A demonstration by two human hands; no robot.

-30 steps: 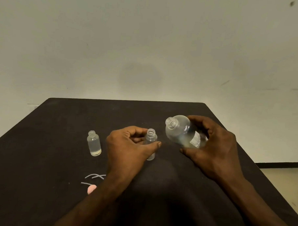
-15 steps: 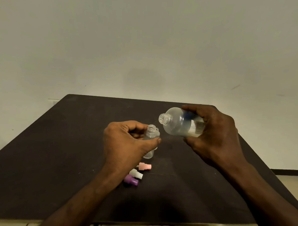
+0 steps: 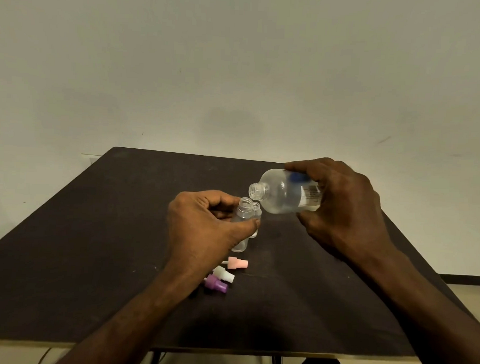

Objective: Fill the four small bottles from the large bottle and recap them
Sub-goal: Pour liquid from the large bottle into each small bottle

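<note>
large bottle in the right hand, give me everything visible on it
The large bottle is clear plastic by its look, round-shouldered, with a short threaded neck and no cap on. It is held off the table, tipped nearly horizontal with its open mouth pointing left, just above and right of the small bottle held in the left hand. A white printed label shows near its base, and something blue shows under the fingers. The right hand wraps its base end. No stream is visible.
</note>
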